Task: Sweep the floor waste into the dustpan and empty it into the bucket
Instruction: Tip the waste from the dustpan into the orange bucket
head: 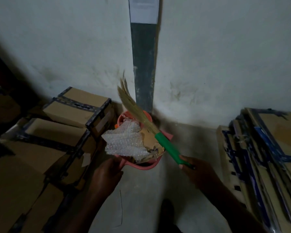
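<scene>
Dustpan [122, 163] over bucket [121, 118], broom [168, 147] raised

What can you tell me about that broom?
The broom is a short hand broom: a bundle of pale, straw-like bristles bound into a smooth green grip that looks plastic. The right hand holds the grip's lower end. The broom is off the floor, tilted, bristles pointing up and away from the person, their tips blurred. Its middle crosses above the pink bucket and a cardboard scrap; whether it touches them I cannot tell.
</scene>
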{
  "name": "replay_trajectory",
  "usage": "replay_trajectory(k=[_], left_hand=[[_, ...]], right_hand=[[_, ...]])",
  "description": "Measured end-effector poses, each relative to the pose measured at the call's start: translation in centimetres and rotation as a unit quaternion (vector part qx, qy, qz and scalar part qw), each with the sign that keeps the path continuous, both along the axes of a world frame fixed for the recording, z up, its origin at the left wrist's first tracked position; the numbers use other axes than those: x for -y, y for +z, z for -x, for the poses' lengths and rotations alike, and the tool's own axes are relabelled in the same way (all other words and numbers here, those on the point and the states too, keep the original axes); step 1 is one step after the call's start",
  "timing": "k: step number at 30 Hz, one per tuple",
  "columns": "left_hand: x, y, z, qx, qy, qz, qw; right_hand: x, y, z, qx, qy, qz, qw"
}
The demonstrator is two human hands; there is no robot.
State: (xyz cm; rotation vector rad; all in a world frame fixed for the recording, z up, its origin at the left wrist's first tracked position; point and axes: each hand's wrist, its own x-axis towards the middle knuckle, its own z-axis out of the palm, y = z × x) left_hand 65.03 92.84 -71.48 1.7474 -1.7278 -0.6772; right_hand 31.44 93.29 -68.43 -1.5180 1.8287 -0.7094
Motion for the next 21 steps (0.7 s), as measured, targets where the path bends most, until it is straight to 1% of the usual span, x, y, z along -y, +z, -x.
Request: replay_trajectory(k=[3, 7, 11, 13, 14, 17, 21], left_hand=[[5.1, -0.8, 0.7, -0.014, 0.003, -0.022, 1.000], [13.1, -2.8, 1.6, -0.016, -0.003, -0.038, 0.999], [20.4, -4.4, 3.5, -0.006, 0.021, -0.057, 0.998], [23.7, -4.8, 4.7, 0.013, 0.032, -0.073, 0.997], [25.3, -4.8, 5.2, 0.026, 0.039, -0.074, 0.996], [29.5, -5.2, 6.3, 0.059, 0.067, -0.077, 0.993], [35.4, -6.6, 6.4, 0.051, 0.055, -0.119, 0.990]], right_hand=[[5.7, -1.2, 0.9, 0.014, 0.004, -0.012, 1.000], [14.8, -3.1, 2.9, 0.063, -0.001, -0.043, 0.997], [24.0, -3.6, 5.3, 0.067, 0.021, -0.073, 0.995], [28.3, -3.7, 6.3, 0.070, 0.039, -0.103, 0.991], [30.4, -3.7, 6.8, 0.069, 0.051, -0.119, 0.989], [36.1, -3.9, 7.8, 0.034, 0.106, -0.127, 0.986], [43.0, -4.5, 7.7, 0.004, 0.165, -0.146, 0.975]])
